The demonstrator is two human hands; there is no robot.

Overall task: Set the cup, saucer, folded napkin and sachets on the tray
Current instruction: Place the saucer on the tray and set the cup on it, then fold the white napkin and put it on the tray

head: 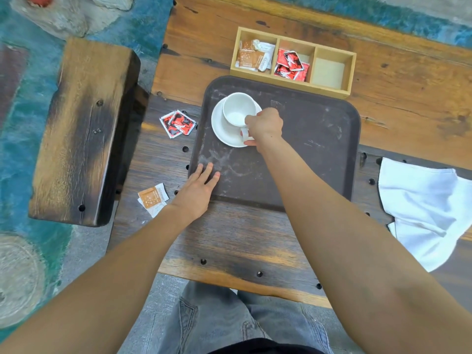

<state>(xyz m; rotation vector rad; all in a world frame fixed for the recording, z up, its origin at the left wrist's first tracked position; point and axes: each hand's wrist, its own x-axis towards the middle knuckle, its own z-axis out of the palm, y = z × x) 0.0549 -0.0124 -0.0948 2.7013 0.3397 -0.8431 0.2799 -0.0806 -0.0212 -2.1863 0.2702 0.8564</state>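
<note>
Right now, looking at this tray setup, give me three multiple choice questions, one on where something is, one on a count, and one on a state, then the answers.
1. Where does the white cup stand?
A. On the saucer on the tray
B. In the wooden box
C. On the bare table

2. How many compartments does the wooden box have?
A. Two
B. Three
C. Four

3. What state is the white napkin in?
A. Folded on the tray
B. Draped over the cup
C. Lying loose on the table, right of the tray

Answers:
1 A, the cup sits on the saucer at the tray's far left, the right hand at its handle.
2 B, two dividers make three sections.
3 C, it lies rumpled off the tray.
</note>
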